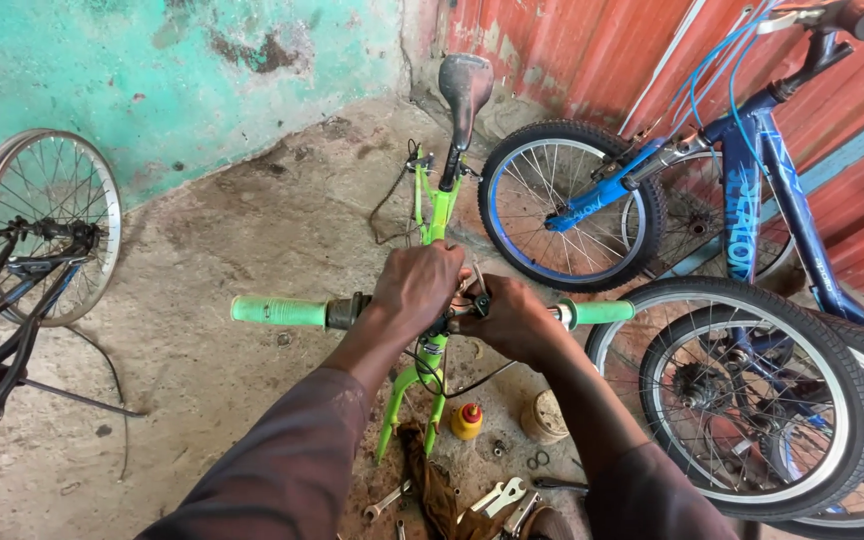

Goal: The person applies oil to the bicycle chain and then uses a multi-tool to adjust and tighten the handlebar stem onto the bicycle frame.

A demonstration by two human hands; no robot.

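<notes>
Handlebar (287, 311) gripped mid-bar under both hands (417, 285).

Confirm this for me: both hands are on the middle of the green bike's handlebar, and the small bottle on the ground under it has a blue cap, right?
Not quite. In the head view the small yellow plastic bottle has a red cap, not blue. The rest holds: the left hand and right hand are both at the middle of the green-gripped handlebar of the bright green bicycle frame.
</notes>
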